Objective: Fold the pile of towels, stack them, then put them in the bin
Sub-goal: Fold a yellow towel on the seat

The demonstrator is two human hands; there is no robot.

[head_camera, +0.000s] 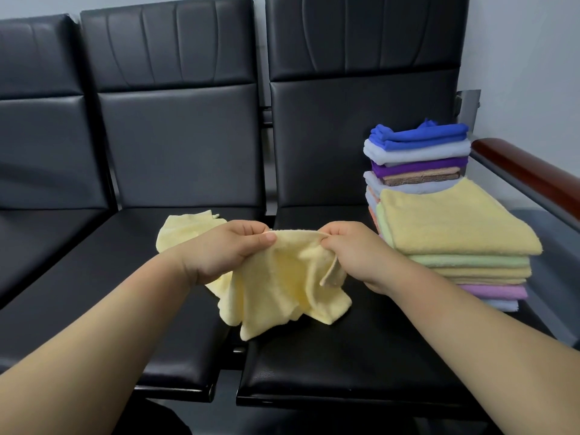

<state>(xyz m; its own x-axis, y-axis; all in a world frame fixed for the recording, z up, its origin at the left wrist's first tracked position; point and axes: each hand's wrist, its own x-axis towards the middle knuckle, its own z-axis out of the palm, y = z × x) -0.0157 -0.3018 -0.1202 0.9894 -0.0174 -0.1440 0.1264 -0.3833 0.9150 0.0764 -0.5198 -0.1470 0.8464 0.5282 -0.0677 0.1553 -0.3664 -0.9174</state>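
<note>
A crumpled pale yellow towel [282, 287] hangs between my two hands above the black seats. My left hand [226, 251] pinches its upper edge on the left, thumb on top. My right hand [348, 251] pinches the same edge on the right. Part of the towel trails behind my left hand. To the right, a near stack of folded towels [455, 227] sits on the seat, with a yellow one on top and green, yellow, purple and pale blue ones below. Behind it stands a taller stack [417, 152] topped by a blue towel. No bin shows in view.
Three black padded seats [329, 356] stand in a row, with a gap [232, 350] between the middle and right ones. A brown armrest [527, 171] with a metal frame runs along the right side. The wall [527, 58] lies behind.
</note>
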